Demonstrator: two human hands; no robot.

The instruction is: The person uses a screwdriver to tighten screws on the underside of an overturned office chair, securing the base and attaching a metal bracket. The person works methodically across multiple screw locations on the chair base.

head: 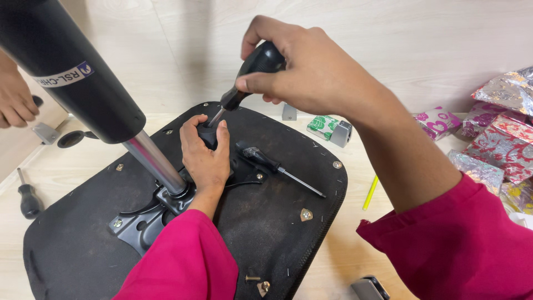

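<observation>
Right hand (311, 72) grips the screwdriver (252, 75), tip down at the chair base (277, 222); left hand (205, 153) clamps around the black bracket (208, 133) beneath.

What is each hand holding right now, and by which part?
The right hand grips a screwdriver by its black handle. The left hand wraps around a black part of the mounting bracket under the screwdriver's tip.

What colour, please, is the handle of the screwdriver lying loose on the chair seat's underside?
Black, seen in the head view: the loose screwdriver has a black handle and a bare metal shaft.
</observation>
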